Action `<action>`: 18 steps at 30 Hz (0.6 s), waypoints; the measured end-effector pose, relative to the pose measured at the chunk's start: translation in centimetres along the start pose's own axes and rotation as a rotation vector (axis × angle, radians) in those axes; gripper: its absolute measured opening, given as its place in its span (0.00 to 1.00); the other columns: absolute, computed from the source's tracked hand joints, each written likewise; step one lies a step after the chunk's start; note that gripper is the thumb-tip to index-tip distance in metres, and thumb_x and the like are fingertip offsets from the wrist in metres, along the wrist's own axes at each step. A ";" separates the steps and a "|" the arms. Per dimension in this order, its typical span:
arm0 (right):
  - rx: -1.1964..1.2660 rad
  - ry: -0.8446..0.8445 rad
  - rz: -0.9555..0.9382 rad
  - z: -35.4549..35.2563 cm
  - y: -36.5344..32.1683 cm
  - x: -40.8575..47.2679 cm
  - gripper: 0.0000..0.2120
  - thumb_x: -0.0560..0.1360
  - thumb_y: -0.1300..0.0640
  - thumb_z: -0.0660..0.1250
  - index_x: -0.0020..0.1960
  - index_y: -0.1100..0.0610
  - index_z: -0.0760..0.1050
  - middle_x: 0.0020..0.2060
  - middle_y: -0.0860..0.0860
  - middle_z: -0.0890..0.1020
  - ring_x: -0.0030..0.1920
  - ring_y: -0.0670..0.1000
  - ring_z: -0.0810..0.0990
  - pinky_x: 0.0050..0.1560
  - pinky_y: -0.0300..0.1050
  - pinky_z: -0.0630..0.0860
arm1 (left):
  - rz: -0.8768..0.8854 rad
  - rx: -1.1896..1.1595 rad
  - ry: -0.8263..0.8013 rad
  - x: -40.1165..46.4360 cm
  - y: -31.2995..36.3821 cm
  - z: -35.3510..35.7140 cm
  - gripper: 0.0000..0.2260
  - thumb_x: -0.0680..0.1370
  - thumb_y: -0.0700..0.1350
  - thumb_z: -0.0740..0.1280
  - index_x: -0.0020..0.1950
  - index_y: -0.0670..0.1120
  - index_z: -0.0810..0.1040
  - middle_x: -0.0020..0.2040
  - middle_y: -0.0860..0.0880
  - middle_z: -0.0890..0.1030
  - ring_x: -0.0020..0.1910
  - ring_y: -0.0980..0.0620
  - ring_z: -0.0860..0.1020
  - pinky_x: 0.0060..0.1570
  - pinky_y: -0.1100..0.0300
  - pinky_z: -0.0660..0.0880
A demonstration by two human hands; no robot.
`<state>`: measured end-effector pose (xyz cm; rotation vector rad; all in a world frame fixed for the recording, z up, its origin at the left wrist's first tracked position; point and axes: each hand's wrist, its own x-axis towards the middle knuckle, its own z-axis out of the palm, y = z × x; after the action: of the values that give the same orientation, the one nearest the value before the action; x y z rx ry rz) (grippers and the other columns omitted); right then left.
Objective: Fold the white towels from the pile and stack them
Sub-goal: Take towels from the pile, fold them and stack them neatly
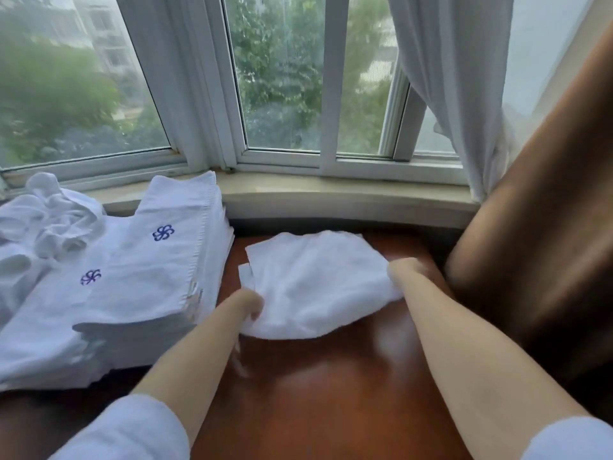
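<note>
Left hand [250, 302] pinches near-left edge of white towel [318, 280]; right hand [403, 272] grips right edge. Long axis left-right on counter [331, 393]. Folded stack [139, 277] lies left, nearer left hand.

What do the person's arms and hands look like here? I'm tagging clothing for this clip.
Both forearms are bare from the hands up to white sleeves pushed up near the elbows: the left sleeve at the bottom left, the right sleeve at the bottom right. No gloves or watch show on the left hand or right hand.
</note>
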<state>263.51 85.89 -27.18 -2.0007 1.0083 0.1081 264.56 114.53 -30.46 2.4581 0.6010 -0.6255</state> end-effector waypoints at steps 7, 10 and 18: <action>-0.318 -0.257 0.137 4.9 7.7 -0.1 0.19 0.78 0.59 0.60 0.67 0.64 0.68 0.57 0.58 0.77 0.54 0.58 0.77 0.51 0.46 0.73 | -0.166 -0.198 -0.025 0.6 -5.2 6.2 0.29 0.76 0.50 0.65 0.74 0.42 0.61 0.69 0.41 0.69 0.67 0.40 0.68 0.65 0.52 0.68; -0.246 -0.198 0.178 6.0 8.3 0.3 0.17 0.77 0.61 0.60 0.65 0.63 0.70 0.54 0.57 0.77 0.51 0.58 0.77 0.52 0.47 0.74 | -0.209 -0.612 0.087 2.1 -5.0 5.5 0.31 0.74 0.46 0.70 0.72 0.37 0.63 0.67 0.39 0.73 0.64 0.38 0.73 0.62 0.52 0.71; -0.144 0.310 0.052 4.5 5.0 -0.8 0.18 0.78 0.55 0.55 0.60 0.63 0.75 0.56 0.61 0.80 0.57 0.61 0.76 0.66 0.52 0.61 | 0.110 -0.720 0.527 1.4 -3.8 0.8 0.06 0.80 0.42 0.56 0.52 0.43 0.71 0.50 0.42 0.78 0.50 0.42 0.76 0.48 0.53 0.71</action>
<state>260.74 88.23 -32.96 -2.1670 1.2791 -0.1087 263.45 117.41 -33.28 1.9213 0.7222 0.2760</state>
